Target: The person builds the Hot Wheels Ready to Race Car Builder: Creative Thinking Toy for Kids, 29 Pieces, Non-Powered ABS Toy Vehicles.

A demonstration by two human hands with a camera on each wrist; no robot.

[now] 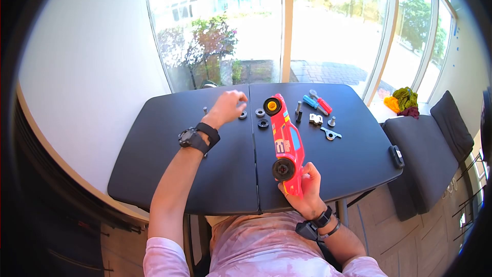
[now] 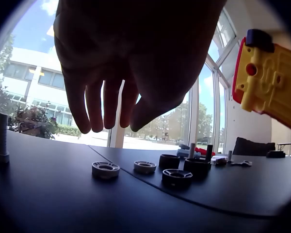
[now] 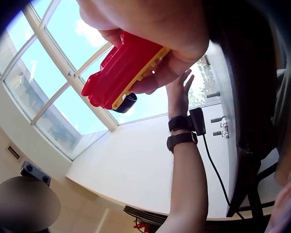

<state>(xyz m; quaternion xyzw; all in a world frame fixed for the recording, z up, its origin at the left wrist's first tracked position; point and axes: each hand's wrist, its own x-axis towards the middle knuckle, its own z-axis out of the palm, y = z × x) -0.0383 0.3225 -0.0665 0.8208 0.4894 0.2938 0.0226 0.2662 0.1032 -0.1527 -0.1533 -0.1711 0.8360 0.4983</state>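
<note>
My right hand (image 1: 307, 195) grips the tail end of a red toy car (image 1: 288, 136), holding it up over the table with its side and two black wheels facing me. In the left wrist view the car's yellow underside (image 2: 271, 80) shows. My left hand (image 1: 228, 106) hangs above the table with nothing in its fingers, which point loosely down in the left wrist view. Closest to it lies a grey ring (image 1: 242, 115). A second grey ring (image 2: 145, 167) and several black rings (image 2: 177, 177) lie beside it. An upright grey bolt (image 2: 3, 141) stands farther left.
Right of the car are a blue-handled tool (image 1: 310, 102), a red-handled tool (image 1: 325, 106), bolts (image 1: 332, 121), a white block (image 1: 315, 119) and a flat grey piece (image 1: 331, 133). A black case (image 1: 396, 156) sits at the table's right edge. Beyond stands a dark bench (image 1: 420, 159) with cloths.
</note>
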